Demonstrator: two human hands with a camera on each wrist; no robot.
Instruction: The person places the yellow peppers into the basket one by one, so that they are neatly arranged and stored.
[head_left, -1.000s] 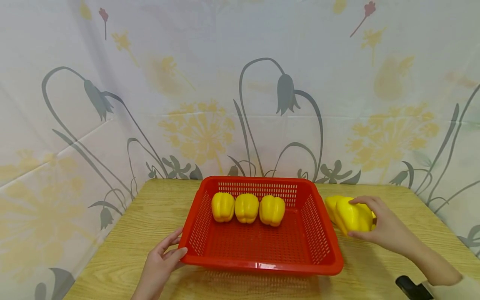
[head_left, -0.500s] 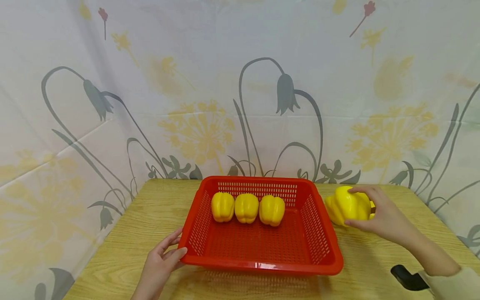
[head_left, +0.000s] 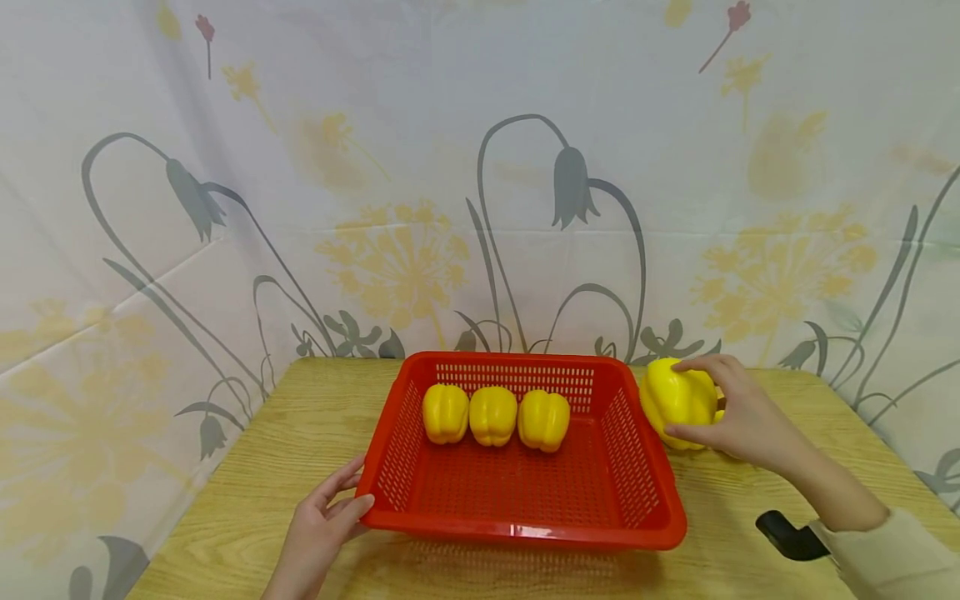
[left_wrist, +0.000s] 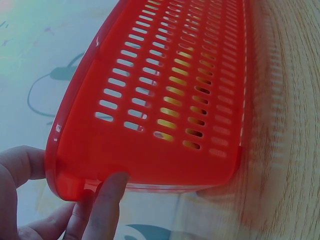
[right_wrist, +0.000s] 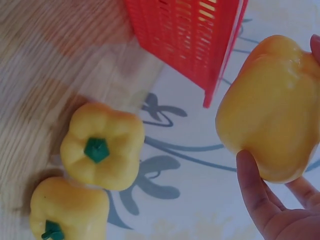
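Observation:
A red perforated plastic basket (head_left: 517,531) stands mid-table with three yellow bell peppers in a row along its back: a left one (head_left: 446,414), a middle one (head_left: 492,417) and a right one (head_left: 543,421). My left hand (head_left: 318,521) grips the basket's near left corner, thumb over the rim and fingers outside the wall. Just right of the basket, my right hand (head_left: 750,425) holds another yellow bell pepper (head_left: 675,400) between thumb and fingers. The right wrist view shows this held pepper (right_wrist: 275,110) raised off the table, near the basket's outer wall.
Two more yellow peppers with green stems, an upper one (right_wrist: 122,132) and a lower one (right_wrist: 80,207), sit on the wooden table (head_left: 300,417) right of the basket. In the head view my right hand and its pepper mostly hide them. A flower-printed cloth (head_left: 420,125) hangs behind.
My right hand has lifted the bell pepper and carried it up and left toward the basket's right rim. The left hand and the basket have stayed in place.

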